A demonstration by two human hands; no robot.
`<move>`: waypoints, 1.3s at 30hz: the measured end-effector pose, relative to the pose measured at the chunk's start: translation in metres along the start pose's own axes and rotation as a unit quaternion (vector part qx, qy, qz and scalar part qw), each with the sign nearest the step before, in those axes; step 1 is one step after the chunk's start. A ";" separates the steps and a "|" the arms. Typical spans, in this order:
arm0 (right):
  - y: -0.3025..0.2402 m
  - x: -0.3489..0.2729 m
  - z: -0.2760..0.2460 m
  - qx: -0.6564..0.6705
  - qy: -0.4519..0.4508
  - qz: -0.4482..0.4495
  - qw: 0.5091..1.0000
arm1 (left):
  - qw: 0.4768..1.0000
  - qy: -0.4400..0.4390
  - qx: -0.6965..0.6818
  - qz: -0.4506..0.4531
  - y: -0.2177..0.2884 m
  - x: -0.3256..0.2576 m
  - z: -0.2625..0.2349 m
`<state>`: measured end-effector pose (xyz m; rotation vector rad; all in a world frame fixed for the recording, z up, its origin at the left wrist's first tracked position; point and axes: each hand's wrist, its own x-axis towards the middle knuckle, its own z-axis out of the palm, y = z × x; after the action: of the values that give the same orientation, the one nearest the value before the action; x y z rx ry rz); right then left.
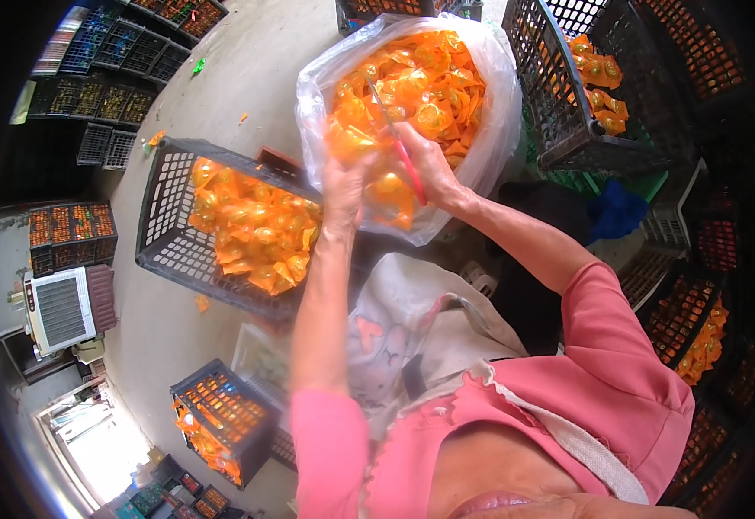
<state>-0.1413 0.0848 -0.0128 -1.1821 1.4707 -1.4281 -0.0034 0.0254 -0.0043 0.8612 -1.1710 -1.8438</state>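
Note:
My right hand (422,157) is closed round scissors (409,170) with red handles, their blades pointing up and away to the left. Beside it, my left hand (345,186) is smeared by motion. An orange plastic packet (349,138), blurred along with the hand, shows at its fingertips. Both hands are over the near left part of a large clear plastic bag (312,104), which is heaped with orange packets (429,73) holding round pieces. Left of my left forearm stands a black slatted crate (157,216), with more orange packets (256,225) piled inside.
A black crate (559,95) at the far right holds several orange packets. Another crate (226,406) with orange packets stands at the lower left. Stacked crates (74,238) line the left side near an air conditioner (61,307). A pale apron (420,303) covers my lap.

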 end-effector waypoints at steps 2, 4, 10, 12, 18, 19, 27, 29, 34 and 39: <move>-0.004 -0.001 0.001 -0.007 0.002 -0.028 1.000 | 1.000 0.009 -0.023 -0.007 0.003 0.000 -0.001; -0.004 0.000 -0.001 -0.016 0.006 -0.056 0.998 | 0.998 0.020 -0.063 -0.007 0.002 0.002 -0.002; -0.003 0.002 -0.005 0.051 -0.010 0.021 0.998 | 0.997 0.033 -0.060 0.028 -0.013 0.012 -0.008; 0.003 0.005 -0.005 0.051 -0.013 0.005 0.999 | 0.997 0.043 -0.051 0.028 -0.016 0.014 -0.008; 0.023 0.012 -0.006 0.107 -0.042 0.072 0.991 | 0.992 0.083 0.090 0.030 -0.034 0.024 -0.015; 0.020 0.010 -0.011 0.127 -0.043 0.086 0.987 | 0.995 0.075 0.062 0.031 -0.033 0.024 -0.003; 0.024 0.015 -0.008 0.147 -0.014 0.100 0.984 | 0.999 0.046 0.012 -0.011 -0.005 0.007 0.009; 0.028 0.023 -0.002 0.167 0.000 0.081 0.983 | 0.992 0.118 0.048 -0.026 -0.002 0.009 -0.004; 0.031 0.064 -0.042 0.382 0.141 0.063 0.911 | 0.981 0.189 -0.039 0.011 0.036 0.012 -0.037; 0.017 0.047 -0.039 0.363 0.175 0.106 0.909 | 0.882 0.404 0.193 0.145 0.046 -0.012 -0.156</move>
<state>-0.1935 0.0502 -0.0225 -0.3043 1.0666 -1.8557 0.1456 -0.0404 -0.0146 1.4074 -1.0309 -0.8403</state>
